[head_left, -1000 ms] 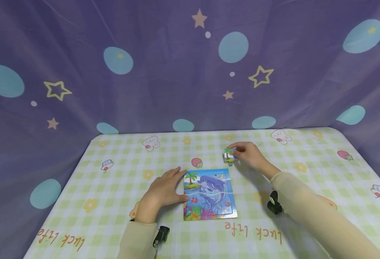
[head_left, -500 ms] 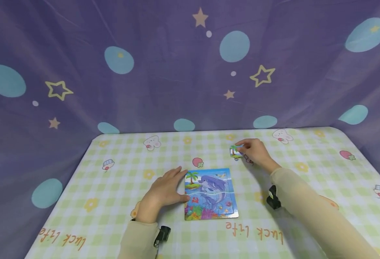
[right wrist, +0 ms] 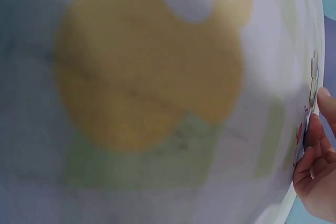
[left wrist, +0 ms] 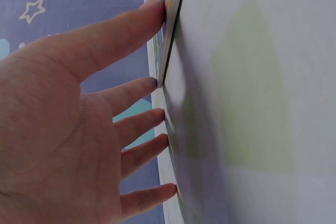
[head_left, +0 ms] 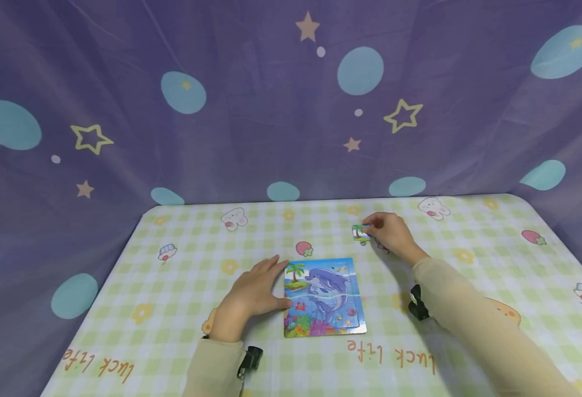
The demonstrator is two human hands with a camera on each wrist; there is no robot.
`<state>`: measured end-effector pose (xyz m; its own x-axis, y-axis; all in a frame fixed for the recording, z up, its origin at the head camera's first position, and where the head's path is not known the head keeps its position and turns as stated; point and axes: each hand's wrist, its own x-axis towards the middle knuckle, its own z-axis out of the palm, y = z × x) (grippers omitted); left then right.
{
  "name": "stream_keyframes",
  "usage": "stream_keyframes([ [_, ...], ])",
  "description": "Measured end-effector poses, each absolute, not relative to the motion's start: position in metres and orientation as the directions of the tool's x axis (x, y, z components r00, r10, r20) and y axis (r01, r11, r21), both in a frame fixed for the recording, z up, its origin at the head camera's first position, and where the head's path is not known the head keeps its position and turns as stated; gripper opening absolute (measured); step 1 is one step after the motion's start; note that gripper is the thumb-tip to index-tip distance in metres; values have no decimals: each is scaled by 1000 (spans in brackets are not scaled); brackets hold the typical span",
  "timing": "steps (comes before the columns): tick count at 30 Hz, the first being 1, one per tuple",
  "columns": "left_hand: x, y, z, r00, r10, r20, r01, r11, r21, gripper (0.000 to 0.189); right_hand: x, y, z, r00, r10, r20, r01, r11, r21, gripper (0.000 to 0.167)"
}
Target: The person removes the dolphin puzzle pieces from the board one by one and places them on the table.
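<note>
A square dolphin jigsaw puzzle [head_left: 322,298] lies on the table, its picture showing a palm tree, a crab and coral. My left hand [head_left: 253,295] rests at its left edge with the fingers spread. In the left wrist view the thumb [left wrist: 123,32] touches the puzzle's rim, and the other fingers are straight, their tips against or near the tabletop. Beyond the puzzle's far right corner, my right hand [head_left: 392,234] pinches the right side of a small puzzle piece [head_left: 360,232] with a palm tree on it, at table level.
The table wears a green-checked cloth [head_left: 181,309] printed with flowers, bunnies, strawberries and lettering. A purple curtain [head_left: 251,138] with stars and blue ovals hangs behind its far edge. Black clips [head_left: 251,358] sit at both wrists.
My right hand has carried the palm-tree piece a little to the right and away, then held nearly still. The left hand and the puzzle have stayed in place.
</note>
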<state>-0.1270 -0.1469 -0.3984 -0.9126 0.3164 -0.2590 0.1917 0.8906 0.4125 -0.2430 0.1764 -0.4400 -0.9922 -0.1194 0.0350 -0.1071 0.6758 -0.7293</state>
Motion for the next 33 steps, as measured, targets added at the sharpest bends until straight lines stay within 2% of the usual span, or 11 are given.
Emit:
stream_keyframes([
  [11,-127,-147,-398,-912,312,-267,190,897,400,86,-239,174,-439,-993,-115,2,-71,600,-796,17],
  [21,-125,-147,-397,-914,309,-263,186,896,404,87,-233,167,-429,-989,-143,24,-112,648,-754,26],
  [33,-125,-146,-398,-915,312,-257,193,896,399,87,-215,156,-411,-980,-170,103,-181,557,-811,28],
])
